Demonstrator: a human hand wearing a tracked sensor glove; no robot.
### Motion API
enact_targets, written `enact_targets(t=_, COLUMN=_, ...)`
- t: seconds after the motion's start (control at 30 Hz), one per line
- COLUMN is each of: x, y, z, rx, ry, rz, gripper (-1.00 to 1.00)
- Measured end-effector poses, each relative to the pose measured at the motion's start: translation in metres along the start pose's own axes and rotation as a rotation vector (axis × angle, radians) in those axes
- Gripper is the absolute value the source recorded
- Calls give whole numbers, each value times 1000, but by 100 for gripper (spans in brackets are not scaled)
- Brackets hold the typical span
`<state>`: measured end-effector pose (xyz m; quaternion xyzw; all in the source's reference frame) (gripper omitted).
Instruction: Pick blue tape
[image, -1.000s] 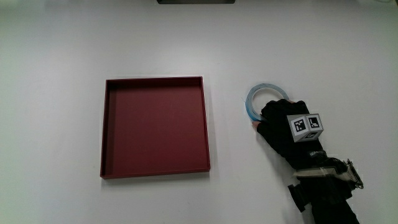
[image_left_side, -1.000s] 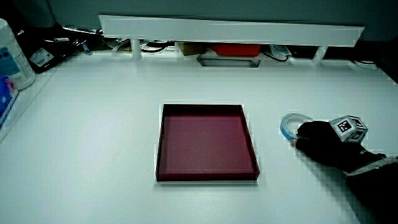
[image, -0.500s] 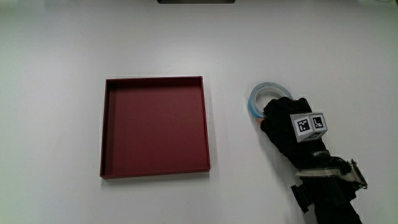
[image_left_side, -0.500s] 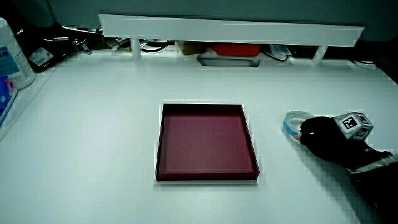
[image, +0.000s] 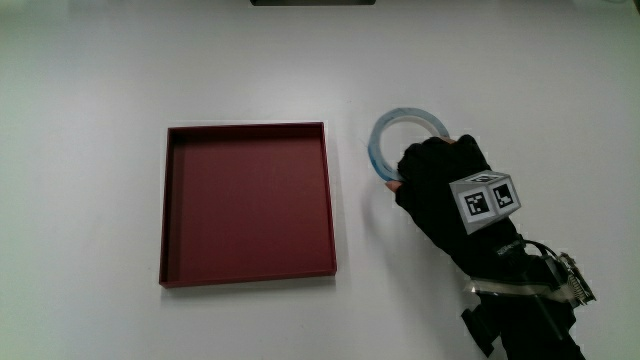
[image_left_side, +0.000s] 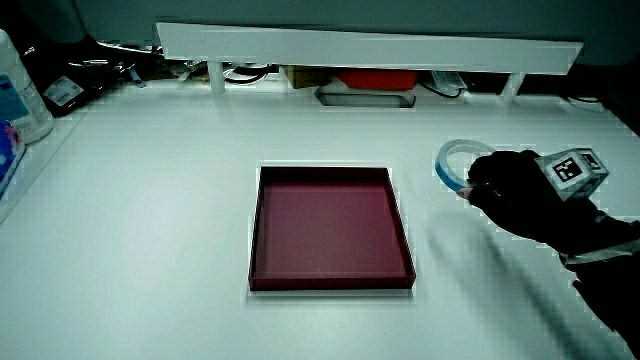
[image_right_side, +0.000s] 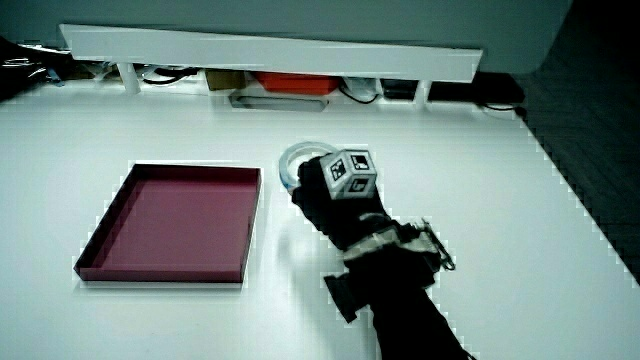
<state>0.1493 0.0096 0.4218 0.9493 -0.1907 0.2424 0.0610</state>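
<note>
The blue tape is held by the hand: the fingers are curled and clamped on the part of the ring nearest the person, while the rest of the ring projects from the fingertips, away from the person. The grip is taken at the rim, which is judged the natural hold for a thin hoop lying flat, since the open centre gives the fingers something to hook. In a side view the tape appears raised off the counter, with a faint shadow on the surface nearer the person than the hand; full clearance cannot be confirmed from above. In a side view the ring is largely hidden by the hand.

The red tray sits empty beside the fingers, apart from them.

Compared with half a second ago, the ring is found closer to the tray and farther from the person, and the hand has moved with it. The tray is unchanged. The pick is judged to be under way.
</note>
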Motion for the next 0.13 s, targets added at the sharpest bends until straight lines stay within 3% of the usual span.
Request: enact_targets(t=0.13, x=-22, y=7, z=3, rx=1, ry=2, rz=58, gripper=100)
